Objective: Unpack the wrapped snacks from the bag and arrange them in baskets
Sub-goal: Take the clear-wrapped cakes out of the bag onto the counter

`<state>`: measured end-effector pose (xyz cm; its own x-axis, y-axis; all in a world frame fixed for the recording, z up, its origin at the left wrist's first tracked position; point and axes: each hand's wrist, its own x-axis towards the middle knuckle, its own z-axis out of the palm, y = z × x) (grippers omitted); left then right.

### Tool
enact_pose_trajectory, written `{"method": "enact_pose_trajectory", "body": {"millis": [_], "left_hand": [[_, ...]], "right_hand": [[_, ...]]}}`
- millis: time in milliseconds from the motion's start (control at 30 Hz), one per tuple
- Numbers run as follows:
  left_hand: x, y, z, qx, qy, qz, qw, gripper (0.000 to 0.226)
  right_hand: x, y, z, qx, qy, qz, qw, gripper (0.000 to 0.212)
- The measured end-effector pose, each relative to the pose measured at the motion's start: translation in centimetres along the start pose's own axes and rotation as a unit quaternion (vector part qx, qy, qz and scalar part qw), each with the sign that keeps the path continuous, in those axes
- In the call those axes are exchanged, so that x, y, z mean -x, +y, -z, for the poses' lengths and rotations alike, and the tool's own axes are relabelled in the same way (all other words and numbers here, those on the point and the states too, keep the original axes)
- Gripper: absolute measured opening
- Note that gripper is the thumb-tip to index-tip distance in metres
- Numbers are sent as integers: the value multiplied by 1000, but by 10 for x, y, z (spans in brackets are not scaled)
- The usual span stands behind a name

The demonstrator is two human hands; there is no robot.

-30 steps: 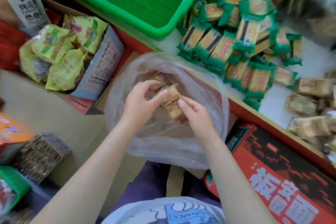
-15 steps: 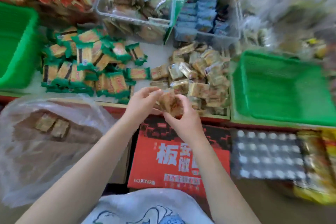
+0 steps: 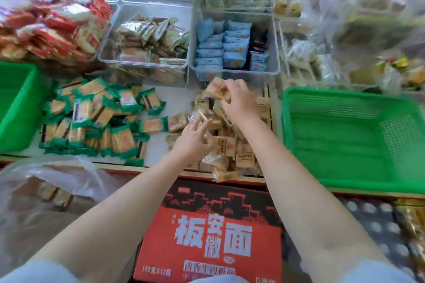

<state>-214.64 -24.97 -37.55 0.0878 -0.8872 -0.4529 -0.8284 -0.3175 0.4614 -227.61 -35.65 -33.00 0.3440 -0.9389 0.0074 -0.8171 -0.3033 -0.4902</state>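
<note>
Nearest to the person, under both forearms, lies a red carton (image 3: pixel 207 232), and at its left the clear bag (image 3: pixel 43 193) sags open with a few tan snacks (image 3: pixel 54 194) left inside, so the unpacking is not finished, I judge.

Just beyond the carton edge is the white shelf (image 3: pixel 179 101), where the tan pile (image 3: pixel 226 149) has been collected. The left hand (image 3: pixel 192 142) is over the near side of this pile, its fingers loosely bent toward 1 packet; whether it really pinches the packet I cannot tell, because of blur. The right hand (image 3: pixel 236 101) is higher, at the far end of the pile, and its fingers are curled around a tan packet (image 3: pixel 217 92), gripping it. It seems to lay the packet on the heap, probably to keep the same sort together.

Left of the pile, the green-wrapped snacks (image 3: pixel 99 119) form a separate group. 2 green baskets stand at the sides: the right basket (image 3: pixel 345 142) has nothing in it, and the left basket (image 3: pixel 16 103) is only partly in view. I think the sorted snacks go into them later.

Farthest are clear bins (image 3: pixel 147 37) with other snacks.
</note>
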Motion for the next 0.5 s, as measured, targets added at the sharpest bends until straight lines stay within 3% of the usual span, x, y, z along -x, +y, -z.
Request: {"method": "enact_pose_trajectory", "body": {"millis": [100,200,267,367,500], "left_hand": [[0,3,4,2,-15,6,1000,80],[0,1,6,-4,-39,8,999,83],[0,-3,6,17,-37,7,999,84],[11,-8,8,91,31,-5,995,82],[60,-51,11,130,134,-31,982,57]], "right_hand": [[-10,9,-16,176,-144,32,973,50],[-4,19,-19,167,-193,40,966,64],[0,21,-17,143,-182,47,972,67],[16,19,-11,54,-123,41,990,63],[65,-15,-21,-85,-28,51,995,51]]}}
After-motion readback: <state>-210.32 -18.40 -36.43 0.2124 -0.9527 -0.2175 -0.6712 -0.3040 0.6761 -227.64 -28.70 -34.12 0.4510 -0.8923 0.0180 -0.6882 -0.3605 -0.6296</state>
